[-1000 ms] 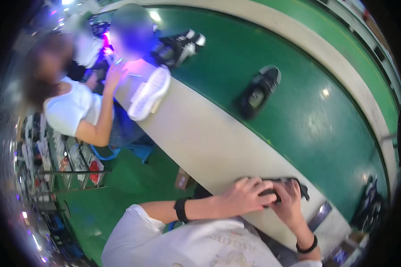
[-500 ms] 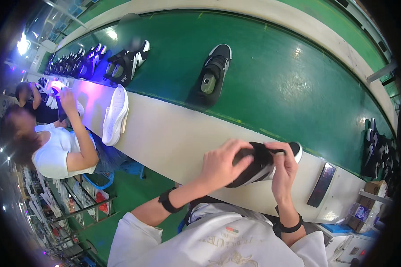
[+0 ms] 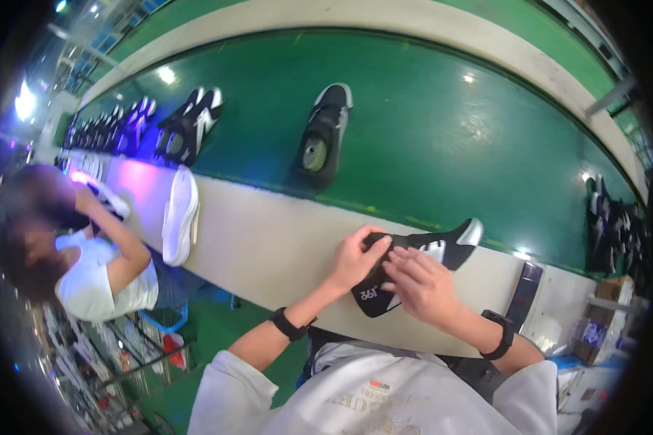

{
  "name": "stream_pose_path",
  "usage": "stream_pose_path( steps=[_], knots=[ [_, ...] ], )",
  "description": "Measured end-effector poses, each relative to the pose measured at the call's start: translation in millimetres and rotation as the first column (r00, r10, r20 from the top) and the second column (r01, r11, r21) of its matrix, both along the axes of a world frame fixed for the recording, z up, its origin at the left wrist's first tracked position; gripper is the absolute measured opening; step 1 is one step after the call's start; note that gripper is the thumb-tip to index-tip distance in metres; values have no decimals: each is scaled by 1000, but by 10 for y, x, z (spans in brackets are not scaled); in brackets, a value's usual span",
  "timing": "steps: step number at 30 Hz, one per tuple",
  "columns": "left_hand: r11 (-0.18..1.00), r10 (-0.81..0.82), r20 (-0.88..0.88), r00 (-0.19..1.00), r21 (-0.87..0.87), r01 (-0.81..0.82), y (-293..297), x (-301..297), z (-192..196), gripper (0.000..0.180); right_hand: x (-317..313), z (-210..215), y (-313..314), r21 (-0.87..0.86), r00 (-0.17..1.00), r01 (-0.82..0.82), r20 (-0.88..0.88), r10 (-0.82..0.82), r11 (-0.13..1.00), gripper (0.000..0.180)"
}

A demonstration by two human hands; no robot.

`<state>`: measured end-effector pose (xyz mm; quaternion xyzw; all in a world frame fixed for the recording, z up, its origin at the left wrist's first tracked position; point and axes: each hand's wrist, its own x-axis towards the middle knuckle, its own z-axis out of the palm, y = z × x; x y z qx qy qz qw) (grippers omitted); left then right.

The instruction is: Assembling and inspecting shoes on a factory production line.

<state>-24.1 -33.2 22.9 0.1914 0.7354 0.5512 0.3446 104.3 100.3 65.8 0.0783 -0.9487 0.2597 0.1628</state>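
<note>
Shoe (image 3: 421,254) first: a black one with white side panels and a pale toe lies on its side at the near edge of the cream counter (image 3: 268,246), just short of the green conveyor belt (image 3: 428,130), and I have it in both hands. My left hand (image 3: 355,257) is wrapped over the heel end, fingers (image 3: 374,243) curled across the top edge and clenched on the shoe. My right hand (image 3: 421,283) lies over the middle of the upper with its fingers pressed flat on the side panel; I cannot tell whether they pinch anything underneath or only press. The tongue end points down toward my chest.

I judge this to be the middle of handling the upper: one hand steadying, the other working or checking the side. Whatever comes next would need the heel held firm so the shoe does not roll, and the right fingers free to shift along the panel.

Around me, a second black shoe (image 3: 325,134) stands on the belt with its opening up, well apart from mine. Further left a pair of black-and-white shoes (image 3: 189,127) rides the belt, with more beyond under purple light. A white shoe (image 3: 179,215) lies on the counter near a person in a white shirt (image 3: 101,283) at the next place. A dark flat bar (image 3: 524,293) rests on the counter to my right.
</note>
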Motion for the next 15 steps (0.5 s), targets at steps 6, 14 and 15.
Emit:
stream_pose_path(
  steps=[6, 14, 15],
  knots=[
    [996, 92, -26, 995, 4, -92, 76, -270, 365, 18, 545, 308, 606, -99, 982, 132, 150, -117, 986, 44],
    [970, 227, -619, 752, 78, -229, 496, -1157, 529, 18, 1721, -33, 3351, 74, 354, 935, -124, -927, 347, 48],
    [985, 144, -730, 668, 43, -165, 568, -994, 600, 18, 2054, -131, 3699, 130, 252, 963, -138, -958, 235, 54]
  ],
)
